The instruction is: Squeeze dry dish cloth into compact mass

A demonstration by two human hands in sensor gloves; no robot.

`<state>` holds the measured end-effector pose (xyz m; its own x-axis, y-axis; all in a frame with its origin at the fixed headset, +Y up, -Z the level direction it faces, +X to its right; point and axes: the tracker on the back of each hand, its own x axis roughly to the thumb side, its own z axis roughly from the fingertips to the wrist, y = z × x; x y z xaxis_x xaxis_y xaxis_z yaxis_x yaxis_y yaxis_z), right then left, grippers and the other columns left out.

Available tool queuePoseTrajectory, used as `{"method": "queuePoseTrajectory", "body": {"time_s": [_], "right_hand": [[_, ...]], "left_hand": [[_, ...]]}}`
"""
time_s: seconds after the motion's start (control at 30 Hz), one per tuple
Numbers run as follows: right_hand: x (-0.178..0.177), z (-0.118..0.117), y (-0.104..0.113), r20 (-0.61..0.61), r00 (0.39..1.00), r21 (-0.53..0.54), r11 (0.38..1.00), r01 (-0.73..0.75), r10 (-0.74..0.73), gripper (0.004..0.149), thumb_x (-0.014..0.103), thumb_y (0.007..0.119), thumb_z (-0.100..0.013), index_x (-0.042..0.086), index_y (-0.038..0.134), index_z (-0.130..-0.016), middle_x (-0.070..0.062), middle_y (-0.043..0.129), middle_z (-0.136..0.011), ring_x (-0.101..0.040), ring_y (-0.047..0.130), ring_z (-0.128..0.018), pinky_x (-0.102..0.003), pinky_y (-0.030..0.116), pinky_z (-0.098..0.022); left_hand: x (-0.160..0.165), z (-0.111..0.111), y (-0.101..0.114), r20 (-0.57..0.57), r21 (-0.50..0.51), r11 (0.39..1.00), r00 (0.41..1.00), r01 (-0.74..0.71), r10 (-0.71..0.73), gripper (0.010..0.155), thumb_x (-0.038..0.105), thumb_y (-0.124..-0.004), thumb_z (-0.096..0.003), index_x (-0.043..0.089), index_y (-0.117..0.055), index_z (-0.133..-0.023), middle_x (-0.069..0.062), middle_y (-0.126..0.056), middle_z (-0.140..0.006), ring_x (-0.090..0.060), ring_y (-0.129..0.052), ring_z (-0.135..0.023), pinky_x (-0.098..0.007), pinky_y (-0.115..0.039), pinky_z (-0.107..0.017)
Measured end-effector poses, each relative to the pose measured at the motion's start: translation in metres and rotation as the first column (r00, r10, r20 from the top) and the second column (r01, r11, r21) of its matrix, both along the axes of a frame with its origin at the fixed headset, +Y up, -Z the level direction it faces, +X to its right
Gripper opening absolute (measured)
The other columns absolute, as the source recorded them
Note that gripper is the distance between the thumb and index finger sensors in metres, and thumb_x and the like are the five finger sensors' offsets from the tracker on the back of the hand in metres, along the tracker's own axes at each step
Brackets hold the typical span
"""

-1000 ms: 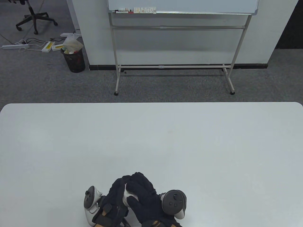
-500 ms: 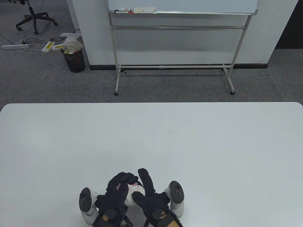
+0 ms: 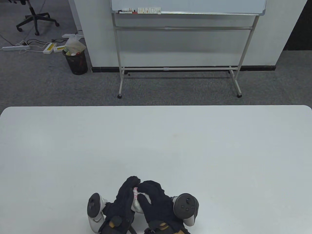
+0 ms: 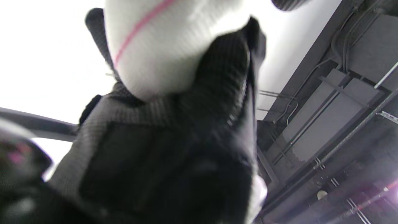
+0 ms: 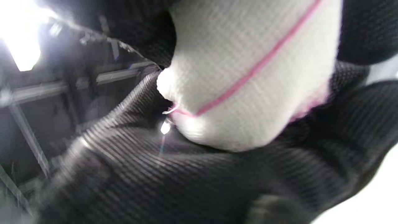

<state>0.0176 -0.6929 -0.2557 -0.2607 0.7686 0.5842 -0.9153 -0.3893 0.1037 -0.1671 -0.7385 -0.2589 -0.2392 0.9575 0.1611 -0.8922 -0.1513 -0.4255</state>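
Hands have closed back up since half a second ago, from what we can see. Back then the right hand (image 3: 156, 201) in its black sensor glove had its fingers stretched out straight past the white dish cloth with thin pink stripes (image 3: 136, 198), and more of the cloth was showing; now those fingers are curled over the top of it and only a narrow strip of white shows between the gloves. The grey round tracker on the right hand (image 3: 186, 206) has also turned to face more upward, and both hands sit a touch further right than before.

The cloth is bunched up into a ball and sandwiched between the two hands, at the near edge of the white table (image 3: 156, 146), a bit left of centre. The left hand (image 3: 124, 202), also in a black glove, wraps it from the left side, with fingertips meeting the right hand's at the far end of the bundle. So both hands are clenched around the cloth.

In the left wrist view we get a rounded white lump of cloth (image 4: 155, 46) bulging out above the dark glove. The right wrist view shows the same thing closer: woven cloth (image 5: 248, 77) with a pink line across it, pressed in by black glove fabric on all sides.
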Motion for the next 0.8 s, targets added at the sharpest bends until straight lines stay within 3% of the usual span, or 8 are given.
{"method": "queuePoseTrajectory", "body": {"time_s": [0.07,0.17,0.23,0.37,0.5,0.57,0.63,0.8], "right_hand": [[-0.002,0.003,0.001,0.001,0.997,0.056,0.995,-0.080,0.081,0.054,0.043,0.070,-0.052,0.013,0.058,-0.095,-0.020,0.049,-0.096,-0.045,0.070,-0.081,-0.061,0.064,-0.056],[-0.004,0.001,-0.006,-0.095,0.995,-0.031,0.999,0.008,-0.011,0.071,0.060,0.062,-0.050,0.017,0.045,-0.105,-0.016,0.032,-0.107,-0.046,0.041,-0.101,-0.067,0.039,-0.069],[-0.007,-0.001,-0.012,-0.154,0.980,-0.134,0.985,0.109,-0.129,0.073,0.058,0.060,-0.050,0.019,0.037,-0.107,-0.012,0.018,-0.110,-0.043,0.023,-0.106,-0.067,0.024,-0.072],[-0.013,-0.001,-0.015,-0.187,0.977,-0.142,0.987,0.073,-0.099,0.079,0.065,0.052,-0.047,0.023,0.026,-0.109,-0.007,0.006,-0.111,-0.037,0.008,-0.108,-0.066,0.014,-0.072],[-0.017,0.000,-0.019,-0.225,0.968,-0.187,0.980,0.070,-0.112,0.082,0.071,0.043,-0.045,0.027,0.013,-0.107,-0.006,-0.005,-0.108,-0.035,-0.002,-0.106,-0.065,0.006,-0.069],[-0.019,0.003,-0.019,-0.249,0.959,-0.226,0.971,0.077,-0.134,0.083,0.071,0.043,-0.044,0.027,0.008,-0.106,-0.004,-0.009,-0.107,-0.035,-0.006,-0.105,-0.065,0.002,-0.068],[-0.019,0.002,-0.017,-0.235,0.959,-0.228,0.968,0.102,-0.157,0.083,0.072,0.043,-0.044,0.026,0.011,-0.106,-0.007,-0.002,-0.108,-0.036,0.002,-0.106,-0.065,0.008,-0.068],[-0.020,-0.004,-0.024,-0.294,0.899,-0.399,0.896,0.193,-0.324,0.084,0.071,0.046,-0.047,0.027,0.008,-0.106,-0.010,-0.004,-0.109,-0.041,0.006,-0.106,-0.065,0.013,-0.071]], "left_hand": [[0.001,0.001,0.000,-0.016,0.021,1.000,1.000,0.018,-0.018,0.070,0.062,-0.050,-0.0597,0.021,-0.021,-0.109,-0.019,-0.013,-0.113,-0.056,-0.028,-0.100,-0.071,-0.037,-0.067],[0.000,0.002,0.002,0.016,0.032,0.999,1.000,-0.014,0.014,0.073,0.065,-0.049,-0.0586,0.023,-0.017,-0.109,-0.019,-0.006,-0.113,-0.056,-0.023,-0.100,-0.071,-0.035,-0.068],[0.001,0.002,0.002,0.024,0.036,0.999,1.000,-0.016,0.015,0.074,0.065,-0.049,-0.0583,0.023,-0.016,-0.109,-0.019,-0.005,-0.112,-0.057,-0.022,-0.100,-0.070,-0.035,-0.068],[0.005,0.004,0.003,0.022,0.069,0.997,0.999,0.041,-0.043,0.074,0.065,-0.055,-0.0578,0.024,-0.021,-0.109,-0.017,-0.011,-0.113,-0.055,-0.029,-0.100,-0.069,-0.039,-0.069],[0.006,0.005,0.005,0.015,0.054,0.994,0.995,0.093,-0.094,0.067,0.061,-0.060,-0.0584,0.023,-0.032,-0.105,-0.016,-0.032,-0.110,-0.046,-0.045,-0.097,-0.064,-0.046,-0.069],[0.003,0.005,0.007,-0.116,0.082,0.987,0.985,0.138,-0.128,0.060,0.062,-0.063,-0.0568,0.022,-0.047,-0.099,-0.013,-0.054,-0.100,-0.039,-0.062,-0.088,-0.059,-0.058,-0.064],[-0.002,0.002,0.010,-0.114,0.083,0.980,0.979,0.180,-0.170,0.052,0.059,-0.064,-0.0583,0.021,-0.056,-0.093,-0.009,-0.065,-0.093,-0.033,-0.071,-0.083,-0.055,-0.066,-0.061],[-0.012,0.002,0.015,-0.207,0.094,0.978,0.964,0.188,-0.166,0.045,0.054,-0.068,-0.0566,0.021,-0.065,-0.087,-0.005,-0.080,-0.078,-0.026,-0.085,-0.068,-0.049,-0.076,-0.051]]}}
